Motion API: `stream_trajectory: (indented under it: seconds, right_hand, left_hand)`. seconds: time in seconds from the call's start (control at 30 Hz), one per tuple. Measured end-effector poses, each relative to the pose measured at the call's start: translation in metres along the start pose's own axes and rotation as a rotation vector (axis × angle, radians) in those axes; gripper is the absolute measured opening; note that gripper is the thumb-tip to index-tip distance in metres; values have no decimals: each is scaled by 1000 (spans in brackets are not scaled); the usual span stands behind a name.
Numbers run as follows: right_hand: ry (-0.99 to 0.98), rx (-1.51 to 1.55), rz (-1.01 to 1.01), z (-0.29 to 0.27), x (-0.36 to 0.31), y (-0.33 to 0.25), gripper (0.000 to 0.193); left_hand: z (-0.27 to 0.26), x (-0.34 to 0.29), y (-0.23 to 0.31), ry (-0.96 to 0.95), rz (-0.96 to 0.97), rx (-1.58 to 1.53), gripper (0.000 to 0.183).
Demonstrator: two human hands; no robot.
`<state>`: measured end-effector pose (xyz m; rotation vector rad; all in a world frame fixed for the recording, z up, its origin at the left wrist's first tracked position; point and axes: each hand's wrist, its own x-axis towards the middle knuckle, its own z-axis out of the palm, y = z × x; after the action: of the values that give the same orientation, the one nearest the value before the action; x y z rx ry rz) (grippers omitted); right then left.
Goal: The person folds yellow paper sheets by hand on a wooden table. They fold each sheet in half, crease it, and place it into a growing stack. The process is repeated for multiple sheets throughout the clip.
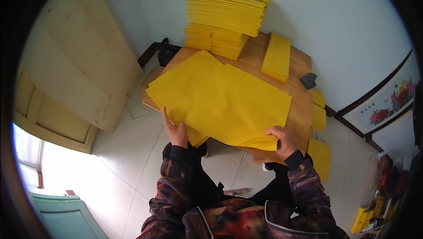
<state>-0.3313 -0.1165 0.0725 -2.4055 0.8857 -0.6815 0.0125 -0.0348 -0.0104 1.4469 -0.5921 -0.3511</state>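
- The left hand (176,131) lay at the near-left edge of the large yellow paper sheets (220,100), fingers stretched up along the edge and thumb out to the side; it pressed on the paper rather than closing round it
- The right hand (282,141) was curled over the near-right corner of the same sheets, fingers folded onto the top and the corner curling up under them; it looked like a pinch on a few upper sheets, though how many could not be told
- The sheets lay fanned and skewed on the wooden table (299,107), their near edge overhanging the table edge toward the person
- Behind them stood a tall stack of folded yellow paper (224,16); a narrow yellow bundle (276,57) lay to the right of it, with a small dark object (308,80) near the right edge of the table; more yellow pieces (319,151) hung or lay off the right side, above the pale tiled floor (132,159)
- Risks, as a judgement: the overhanging, unaligned sheets could slide off toward the floor if the left hand eased its pressure; the pinched corner could crease or tear under a sharp pull; a wide sweep might nudge the tall stack, which already sat unevenly
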Motion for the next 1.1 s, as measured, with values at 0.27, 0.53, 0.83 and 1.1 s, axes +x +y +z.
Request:
stream_trajectory:
  seconds: [0.27, 0.53, 0.83, 1.1]
  right_hand:
    - [98, -40, 34, -28, -57, 51, 11]
    - [128, 40, 53, -51, -91, 68, 14]
    - [177, -15, 59, -55, -102, 66, 12]
    - [208, 14, 29, -50, -93, 60, 12]
  left_hand:
    - [-4, 31, -12, 145, -8, -118, 79]
    - [-15, 33, -5, 257, -145, -177, 77]
    - [-29, 25, -18, 416, -108, -202, 75]
    - [2, 20, -27, 342, -96, 69, 65]
